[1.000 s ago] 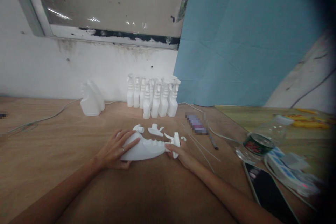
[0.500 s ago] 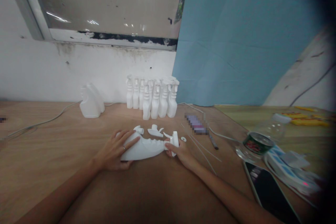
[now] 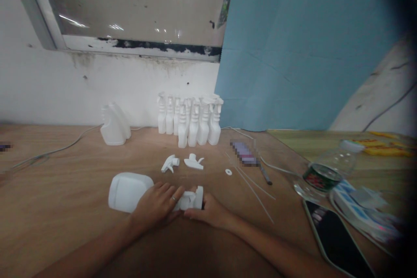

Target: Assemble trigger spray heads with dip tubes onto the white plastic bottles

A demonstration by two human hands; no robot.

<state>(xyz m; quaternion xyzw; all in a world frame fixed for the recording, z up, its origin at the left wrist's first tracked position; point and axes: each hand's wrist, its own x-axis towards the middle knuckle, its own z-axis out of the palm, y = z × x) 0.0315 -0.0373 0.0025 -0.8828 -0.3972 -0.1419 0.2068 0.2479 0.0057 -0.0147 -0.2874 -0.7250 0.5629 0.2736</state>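
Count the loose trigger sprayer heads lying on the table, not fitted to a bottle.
2: one trigger head and a second trigger head beside it, both beyond the hands. A third sits at the held bottle, under the right hand.

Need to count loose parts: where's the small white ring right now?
In the head view, the small white ring lies flat on the wooden table, right of the two loose trigger heads, left of the thin white tubes, beyond the right hand.

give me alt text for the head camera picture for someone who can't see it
Two bare hands hold a white spray bottle lying on a wooden table: the left hand grips its neck, the right hand its trigger head. Two loose trigger heads lie beyond, with upright bottles at the wall.
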